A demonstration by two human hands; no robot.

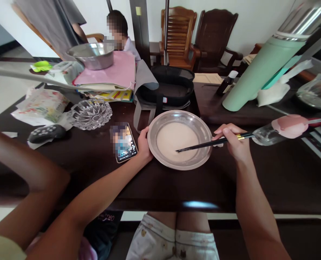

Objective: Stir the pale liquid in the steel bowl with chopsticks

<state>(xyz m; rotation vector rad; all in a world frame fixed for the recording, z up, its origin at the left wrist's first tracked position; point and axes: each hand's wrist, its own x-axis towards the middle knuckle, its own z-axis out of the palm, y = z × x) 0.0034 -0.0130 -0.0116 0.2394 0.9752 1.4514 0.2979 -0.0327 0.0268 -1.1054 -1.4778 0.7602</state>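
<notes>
Left hand (144, 146) holds bowl (179, 167) at left, fingers partly hidden; right hand (234, 141), fingers closed, grips chopsticks (199, 146): stir liquid (173, 135) gently.

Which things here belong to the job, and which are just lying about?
In use:
metal bowl, gripped by the left hand
pale liquid inside it
black chopsticks, in the right hand, tips in the liquid

Seemingly just lying about:
phone
glass dish
green flask
metal basin on a pink folder

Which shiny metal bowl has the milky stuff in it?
The near bowl, with the left hand at its rim and chopsticks dipping into the milky liquid. The far bowl, on the pink folder, shows none.
</notes>
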